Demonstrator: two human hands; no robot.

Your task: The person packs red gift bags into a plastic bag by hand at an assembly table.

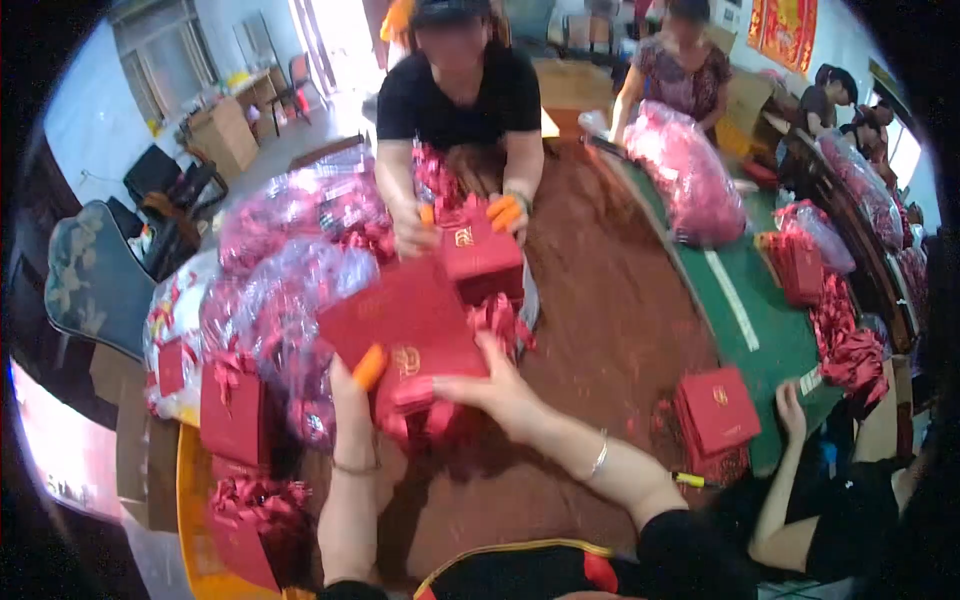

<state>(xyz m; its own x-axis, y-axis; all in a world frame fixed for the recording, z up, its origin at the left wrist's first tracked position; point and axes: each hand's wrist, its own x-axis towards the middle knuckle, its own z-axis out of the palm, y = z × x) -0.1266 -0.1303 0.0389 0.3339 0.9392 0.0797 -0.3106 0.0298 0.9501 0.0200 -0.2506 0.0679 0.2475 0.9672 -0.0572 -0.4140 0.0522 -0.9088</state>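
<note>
Over the near side of the table, both my hands hold red gift bags (400,305) with a gold emblem, tilted and somewhat blurred. My left hand (350,400), with an orange cover on a finger, is closed on their left edge. On the right side my right hand (500,390) grips them, thumb across the front. Red ribbon bunches beneath them. Just beyond, a co-worker's hands with orange finger covers hold another stack of red bags (483,250), which my bags partly overlap.
Clear plastic sacks (290,290) of red goods crowd the left side. Stacked red bags (235,410) stand near my left arm, and another pile (718,410) lies right on the brown tabletop (610,300). A person sits close at right; a green table (740,300) holds more sacks.
</note>
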